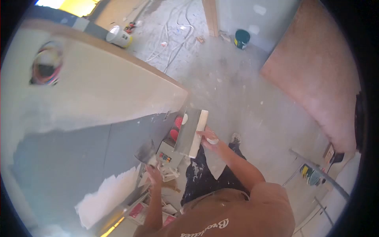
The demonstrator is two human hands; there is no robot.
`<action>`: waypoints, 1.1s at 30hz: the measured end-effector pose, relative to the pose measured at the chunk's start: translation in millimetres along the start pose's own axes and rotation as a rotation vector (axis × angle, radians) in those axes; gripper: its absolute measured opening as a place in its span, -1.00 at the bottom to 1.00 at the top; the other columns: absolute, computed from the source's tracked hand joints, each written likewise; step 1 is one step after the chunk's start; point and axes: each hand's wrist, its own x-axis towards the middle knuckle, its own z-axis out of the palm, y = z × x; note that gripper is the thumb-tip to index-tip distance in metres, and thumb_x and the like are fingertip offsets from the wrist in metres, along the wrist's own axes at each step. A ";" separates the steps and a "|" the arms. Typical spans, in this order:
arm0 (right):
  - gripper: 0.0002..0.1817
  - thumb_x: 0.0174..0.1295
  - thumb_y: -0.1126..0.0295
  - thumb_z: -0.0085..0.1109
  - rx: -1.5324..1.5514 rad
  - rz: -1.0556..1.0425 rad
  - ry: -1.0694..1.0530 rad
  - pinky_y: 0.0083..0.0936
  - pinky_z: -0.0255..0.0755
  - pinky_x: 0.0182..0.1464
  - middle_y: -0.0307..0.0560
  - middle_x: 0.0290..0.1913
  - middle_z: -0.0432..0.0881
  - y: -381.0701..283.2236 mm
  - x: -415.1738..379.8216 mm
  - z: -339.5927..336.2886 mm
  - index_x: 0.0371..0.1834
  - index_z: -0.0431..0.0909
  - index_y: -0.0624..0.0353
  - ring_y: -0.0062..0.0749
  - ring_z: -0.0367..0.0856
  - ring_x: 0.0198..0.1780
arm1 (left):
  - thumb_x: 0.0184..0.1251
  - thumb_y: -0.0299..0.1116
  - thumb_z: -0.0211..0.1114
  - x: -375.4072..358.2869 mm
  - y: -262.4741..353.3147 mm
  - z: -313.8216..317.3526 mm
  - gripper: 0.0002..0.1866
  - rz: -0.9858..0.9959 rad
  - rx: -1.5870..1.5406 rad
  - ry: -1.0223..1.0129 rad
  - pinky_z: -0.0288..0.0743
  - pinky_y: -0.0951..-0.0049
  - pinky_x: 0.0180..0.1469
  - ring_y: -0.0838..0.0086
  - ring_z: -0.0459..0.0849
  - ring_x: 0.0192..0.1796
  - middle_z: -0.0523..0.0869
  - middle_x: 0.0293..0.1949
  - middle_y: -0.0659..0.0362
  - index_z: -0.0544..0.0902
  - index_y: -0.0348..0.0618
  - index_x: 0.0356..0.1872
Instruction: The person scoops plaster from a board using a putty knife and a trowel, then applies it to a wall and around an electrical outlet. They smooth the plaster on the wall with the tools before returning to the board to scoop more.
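Observation:
My left hand (155, 175) is closed round the handle of a broad filling knife (145, 152), its grey blade raised in front of the grey board wall (89, 152). In my right hand (210, 139) is a wide skimming blade (188, 132) with a long pale grip along one edge. The fingers wrap that grip, and a white blob of plaster sits near the blade's far end. Fresh white plaster (104, 197) covers a patch low on the wall, and a pale plastered band (106, 83) runs along its top. Plaster also smears my right hand.
Wires poke from a round hole (47, 65) in the wall. Red pads (176, 128), a box (167, 153) and tools lie at the wall's foot. A white bucket (118, 36), a green bucket (241, 38) and loose cables (175, 35) are on the floor. A large brown sheet (312, 75) stands right.

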 end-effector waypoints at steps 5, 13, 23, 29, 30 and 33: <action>-0.15 0.11 0.70 0.10 -0.064 -0.233 0.171 -0.16 0.48 0.28 -0.03 0.24 0.48 58.5 156.5 -98.8 0.50 0.04 -0.03 -0.15 0.53 0.25 | 0.30 -0.57 0.11 -13.4 -18.8 30.9 -0.41 -0.154 0.099 -0.195 0.17 0.04 0.41 -0.09 0.42 0.20 0.46 0.15 -0.21 0.28 -0.37 0.38; -0.33 0.16 0.52 0.10 -0.156 -0.596 0.268 -0.52 0.47 -0.24 -0.13 -0.01 0.48 173.4 397.7 -225.1 0.39 0.19 -0.02 -0.44 0.55 -0.15 | 0.33 -0.62 0.04 -11.9 -201.3 20.9 -0.74 -0.382 -0.786 -0.143 0.65 0.13 0.13 0.46 0.57 -0.08 0.54 -0.12 0.14 0.48 -0.26 0.02; -0.41 0.27 0.45 0.07 -0.160 -0.520 0.424 -0.56 0.36 -0.25 -0.20 -0.15 0.49 160.4 433.9 -163.1 0.41 0.25 0.12 -0.53 0.45 -0.25 | 0.32 -0.72 0.00 -3.0 -103.1 9.9 -0.81 -0.362 0.170 -0.385 0.61 0.19 0.10 0.20 0.66 0.07 0.37 -0.19 0.03 0.32 -0.38 -0.08; -0.33 0.16 0.61 0.05 -0.619 -0.495 0.563 -0.47 0.44 -0.21 0.00 -0.11 0.60 141.4 403.9 -102.2 0.42 0.22 0.14 -0.39 0.54 -0.21 | 0.20 -0.75 0.18 -17.0 -149.2 10.5 -0.75 -0.325 -0.137 -0.372 0.64 0.25 0.14 0.32 0.51 -0.07 0.28 -0.27 0.13 0.38 -0.33 -0.15; -0.33 0.18 0.59 0.07 -0.761 -0.555 0.585 -0.43 0.43 -0.48 -0.02 -0.31 0.61 143.3 399.8 -96.8 0.41 0.22 0.03 -0.38 0.55 -0.48 | 0.19 -0.74 0.22 -8.3 -127.5 8.3 -0.76 -0.357 -0.027 -0.410 0.64 0.29 0.07 0.34 0.50 -0.09 0.30 -0.28 0.14 0.42 -0.32 -0.17; -0.31 0.14 0.59 0.08 -0.808 -0.520 0.611 -0.32 0.49 -0.39 0.12 -0.27 0.62 126.0 361.3 -37.8 0.41 0.22 0.05 -0.30 0.63 -0.38 | 0.19 -0.70 0.26 -13.6 -170.1 14.8 -0.79 -0.286 0.067 -0.403 0.61 0.33 -0.06 0.37 0.47 -0.15 0.33 -0.28 0.15 0.48 -0.31 -0.19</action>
